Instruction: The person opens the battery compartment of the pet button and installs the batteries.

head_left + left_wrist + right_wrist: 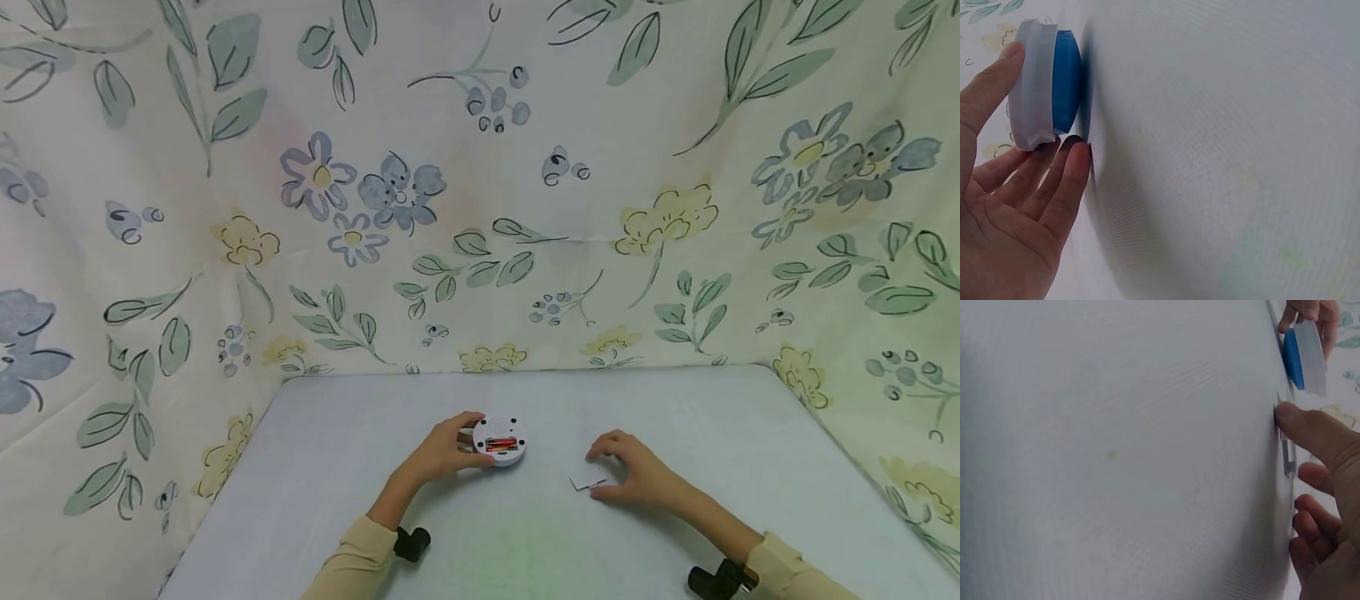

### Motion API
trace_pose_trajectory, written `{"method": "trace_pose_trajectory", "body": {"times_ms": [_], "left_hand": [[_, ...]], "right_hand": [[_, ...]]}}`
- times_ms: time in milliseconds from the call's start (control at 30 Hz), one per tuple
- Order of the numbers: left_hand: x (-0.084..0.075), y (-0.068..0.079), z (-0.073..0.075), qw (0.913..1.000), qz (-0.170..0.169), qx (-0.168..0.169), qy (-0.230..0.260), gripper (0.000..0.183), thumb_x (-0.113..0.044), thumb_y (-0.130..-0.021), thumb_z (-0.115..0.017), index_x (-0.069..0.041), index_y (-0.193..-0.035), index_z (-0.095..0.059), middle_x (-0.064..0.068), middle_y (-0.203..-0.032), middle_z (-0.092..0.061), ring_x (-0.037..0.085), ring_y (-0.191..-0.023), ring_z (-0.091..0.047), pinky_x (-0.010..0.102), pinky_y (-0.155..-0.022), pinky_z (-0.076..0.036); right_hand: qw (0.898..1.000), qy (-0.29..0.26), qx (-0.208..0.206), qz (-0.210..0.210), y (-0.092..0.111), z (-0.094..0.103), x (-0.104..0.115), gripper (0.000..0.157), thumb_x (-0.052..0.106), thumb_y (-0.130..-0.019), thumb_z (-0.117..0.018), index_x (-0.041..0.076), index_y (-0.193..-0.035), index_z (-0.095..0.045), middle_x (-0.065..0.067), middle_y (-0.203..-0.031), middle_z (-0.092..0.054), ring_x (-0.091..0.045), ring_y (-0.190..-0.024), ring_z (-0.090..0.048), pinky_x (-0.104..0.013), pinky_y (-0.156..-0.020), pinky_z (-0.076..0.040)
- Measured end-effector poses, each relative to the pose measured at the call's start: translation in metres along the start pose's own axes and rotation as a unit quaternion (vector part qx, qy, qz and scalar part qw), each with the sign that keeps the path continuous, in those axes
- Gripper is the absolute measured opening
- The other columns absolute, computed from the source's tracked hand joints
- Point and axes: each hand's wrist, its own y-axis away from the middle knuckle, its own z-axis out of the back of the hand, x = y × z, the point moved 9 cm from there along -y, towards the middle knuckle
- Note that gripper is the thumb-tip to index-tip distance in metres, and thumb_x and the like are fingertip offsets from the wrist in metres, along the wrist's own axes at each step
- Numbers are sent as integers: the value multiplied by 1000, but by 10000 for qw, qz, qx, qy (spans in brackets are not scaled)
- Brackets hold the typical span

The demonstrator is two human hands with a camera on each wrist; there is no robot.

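Note:
My left hand [444,452] grips a round white device [487,427] by its left side, thumb and fingers at its rim. Its underside faces up, and red batteries [501,445] show in an uncovered compartment. Seen from the left wrist, a blue part [1066,81] of the device points down, close over the table. To the right, my right hand [637,473] has its thumb and fingertips at the edges of a small flat pale piece [587,481] with dark edges. In the right wrist view that piece [1287,456] is nearly edge-on, with the thumb [1310,428] at one end.
A white tabletop [525,533] lies under both hands, with faint green tints near the front. Behind and beside it hangs a floral cloth [480,192]. Black wrist cameras [412,543] are strapped at both wrists.

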Motion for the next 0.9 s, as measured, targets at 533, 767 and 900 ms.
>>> {"method": "trace_pose_trajectory", "body": {"times_ms": [533,767,900], "left_hand": [[2,0,0,9999,68,29,-71,77,-26,-84,-87,-1,-147,-48,19,-132,-59,33,-115,-63,45,-90,-55],[1,0,0,10000,59,31,-46,77,-26,-84,-87,-1,-146,-49,19,-133,-59,34,-115,-62,45,-90,-55],[1,0,0,10000,58,22,-35,76,-26,-84,-87,-1,-146,-49,19,-134,-58,34,-116,-62,45,-92,-54]], "right_hand": [[9989,-84,369,-281,-3,-2,-6,27,28,-80,-89,18,-94,-68,-4,-113,-60,-27,-107,-56,-41,-95,-48],[9967,-172,616,-494,-6,-4,-13,28,28,-81,-88,17,-95,-67,1,-111,-60,-20,-104,-57,-40,-93,-49],[9958,-253,662,-581,-7,-3,-15,31,29,-82,-87,15,-98,-65,3,-105,-59,-17,-97,-56,-39,-89,-50]]}}
